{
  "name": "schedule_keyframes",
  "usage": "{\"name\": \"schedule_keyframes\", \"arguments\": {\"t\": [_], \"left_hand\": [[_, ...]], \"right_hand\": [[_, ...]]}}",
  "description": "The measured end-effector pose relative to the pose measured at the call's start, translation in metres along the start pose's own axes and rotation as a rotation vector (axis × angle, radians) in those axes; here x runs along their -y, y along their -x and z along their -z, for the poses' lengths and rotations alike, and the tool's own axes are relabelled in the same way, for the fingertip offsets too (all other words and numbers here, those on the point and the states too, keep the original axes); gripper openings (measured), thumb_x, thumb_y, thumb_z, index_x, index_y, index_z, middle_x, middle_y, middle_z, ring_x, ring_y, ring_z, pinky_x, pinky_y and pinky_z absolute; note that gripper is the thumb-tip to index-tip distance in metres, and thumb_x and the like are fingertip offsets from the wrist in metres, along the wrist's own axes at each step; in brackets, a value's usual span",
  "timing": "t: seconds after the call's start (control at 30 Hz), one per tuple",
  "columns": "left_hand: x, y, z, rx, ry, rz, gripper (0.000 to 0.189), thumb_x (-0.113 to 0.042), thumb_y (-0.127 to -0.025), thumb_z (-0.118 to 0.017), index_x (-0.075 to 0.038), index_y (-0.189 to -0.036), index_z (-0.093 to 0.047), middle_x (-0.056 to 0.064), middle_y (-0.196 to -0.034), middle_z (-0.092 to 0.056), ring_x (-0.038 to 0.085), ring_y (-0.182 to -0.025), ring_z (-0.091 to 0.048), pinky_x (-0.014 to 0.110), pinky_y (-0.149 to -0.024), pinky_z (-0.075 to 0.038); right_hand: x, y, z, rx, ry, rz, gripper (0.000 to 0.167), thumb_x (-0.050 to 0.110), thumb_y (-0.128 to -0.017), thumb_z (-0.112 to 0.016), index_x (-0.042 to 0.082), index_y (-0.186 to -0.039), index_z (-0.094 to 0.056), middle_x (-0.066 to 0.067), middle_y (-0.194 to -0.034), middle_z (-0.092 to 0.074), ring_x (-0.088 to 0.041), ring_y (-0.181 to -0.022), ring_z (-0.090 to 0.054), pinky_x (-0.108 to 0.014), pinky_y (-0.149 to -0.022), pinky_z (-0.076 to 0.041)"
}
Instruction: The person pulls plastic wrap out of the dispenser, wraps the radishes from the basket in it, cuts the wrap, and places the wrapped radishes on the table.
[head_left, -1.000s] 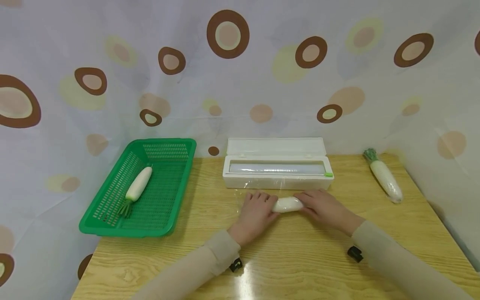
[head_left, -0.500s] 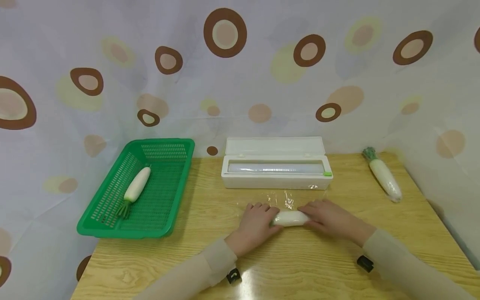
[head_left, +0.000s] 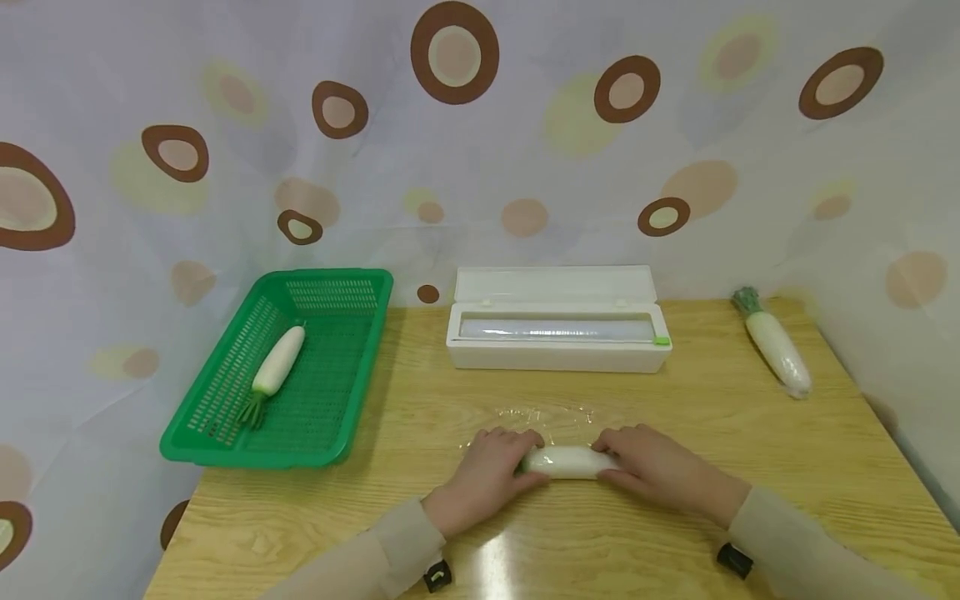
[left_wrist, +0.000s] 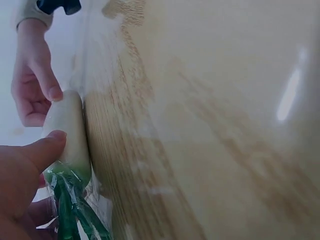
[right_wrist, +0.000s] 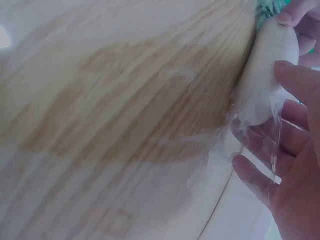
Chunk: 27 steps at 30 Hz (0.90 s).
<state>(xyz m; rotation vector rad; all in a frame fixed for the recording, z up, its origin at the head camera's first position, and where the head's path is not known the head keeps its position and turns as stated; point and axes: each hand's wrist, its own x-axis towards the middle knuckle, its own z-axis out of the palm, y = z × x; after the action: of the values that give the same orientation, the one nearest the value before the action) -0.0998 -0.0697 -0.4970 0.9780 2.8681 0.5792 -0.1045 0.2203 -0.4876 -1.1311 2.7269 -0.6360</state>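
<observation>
In the head view a white radish lies crosswise on the table in front of the person, with clear plastic film round it. The left hand grips its leafy end; in the left wrist view the thumb presses on top and green leaves show inside the film. At the other end, the right hand holds the radish with its thumb on the near side. Loose film hangs past the tip by the right fingers, seen in the right wrist view. More crinkled film spreads on the table beyond the radish.
A white film dispenser box stands at the back, lid raised, a film roll inside. The green basket at left holds an unwrapped radish. Another radish, in film, lies at the far right.
Both hands have moved the radish towards the person, away from the dispenser box. The left hand has also shifted a little left. The film has drawn back from the box's front.
</observation>
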Motion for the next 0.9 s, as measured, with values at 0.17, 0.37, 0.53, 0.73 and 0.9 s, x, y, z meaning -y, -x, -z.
{"name": "schedule_keyframes", "arguments": {"t": [0.17,0.37,0.53,0.73,0.9], "left_hand": [[0.000,0.001,0.001,-0.022,0.018,0.013,0.040,-0.045,-0.096,-0.073,-0.017,-0.124,-0.070,-0.003,-0.114,-0.077,0.015,-0.097,-0.066,0.030,-0.083,-0.044],[0.000,0.000,0.004,-0.019,-0.036,-0.022,0.048,-0.042,-0.098,-0.072,-0.011,-0.134,-0.068,0.003,-0.122,-0.073,0.020,-0.108,-0.065,0.035,-0.088,-0.047],[0.003,-0.002,0.003,-0.035,-0.056,-0.072,0.048,-0.037,-0.096,-0.075,-0.007,-0.132,-0.067,0.005,-0.109,-0.064,0.018,-0.096,-0.058,0.031,-0.081,-0.047],[0.008,-0.008,0.005,-0.035,0.014,-0.028,0.042,-0.038,-0.096,-0.075,-0.009,-0.125,-0.064,0.004,-0.102,-0.069,0.017,-0.089,-0.062,0.032,-0.078,-0.051],[0.010,-0.011,0.010,-0.032,0.019,-0.020,0.033,-0.036,-0.099,-0.072,-0.011,-0.119,-0.065,0.004,-0.102,-0.071,0.019,-0.091,-0.064,0.034,-0.081,-0.052]], "right_hand": [[0.004,0.001,-0.003,-0.110,0.117,0.084,0.025,0.032,-0.100,-0.072,0.014,-0.118,-0.068,0.007,-0.110,-0.067,-0.009,-0.096,-0.061,-0.040,-0.082,-0.053],[0.001,0.000,-0.006,-0.179,0.186,0.112,0.032,0.029,-0.095,-0.078,0.008,-0.118,-0.073,0.003,-0.104,-0.063,-0.011,-0.091,-0.057,-0.037,-0.077,-0.052],[-0.003,-0.002,-0.006,-0.192,0.173,0.080,0.032,0.024,-0.095,-0.078,0.008,-0.121,-0.071,0.003,-0.101,-0.065,-0.013,-0.090,-0.060,-0.040,-0.080,-0.053],[-0.008,-0.007,-0.004,-0.239,0.200,0.120,0.026,0.023,-0.092,-0.080,0.011,-0.114,-0.072,0.003,-0.103,-0.072,-0.016,-0.094,-0.066,-0.043,-0.086,-0.053],[-0.010,-0.009,-0.001,-0.225,0.250,0.138,0.037,0.029,-0.089,-0.083,0.007,-0.117,-0.074,-0.002,-0.108,-0.069,-0.022,-0.100,-0.064,-0.046,-0.087,-0.052]]}}
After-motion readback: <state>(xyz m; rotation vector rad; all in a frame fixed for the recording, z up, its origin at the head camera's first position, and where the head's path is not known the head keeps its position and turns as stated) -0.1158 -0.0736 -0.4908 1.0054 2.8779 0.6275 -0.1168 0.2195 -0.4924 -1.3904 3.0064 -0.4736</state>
